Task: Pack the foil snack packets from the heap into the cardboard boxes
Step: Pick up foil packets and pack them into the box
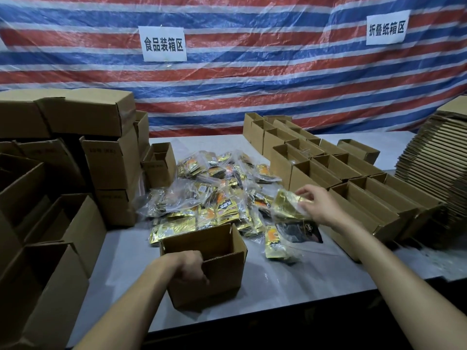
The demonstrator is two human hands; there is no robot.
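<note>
A heap of gold foil snack packets [209, 195] in clear plastic bags lies in the middle of the grey table [316, 274]. In front of it stands an open cardboard box [222, 271], which looks empty. My left hand [190, 266] grips the box's near-left rim, fingers curled over the edge. My right hand [316, 204] reaches over the heap's right side and holds a gold packet [288, 204] in its plastic wrap, lifted a little above the heap.
Several open empty boxes [353, 178] stand in rows at the right. A stack of flat folded cartons [439, 173] rises at the far right. Closed and open boxes [75, 152] are piled at the left. A striped tarp hangs behind.
</note>
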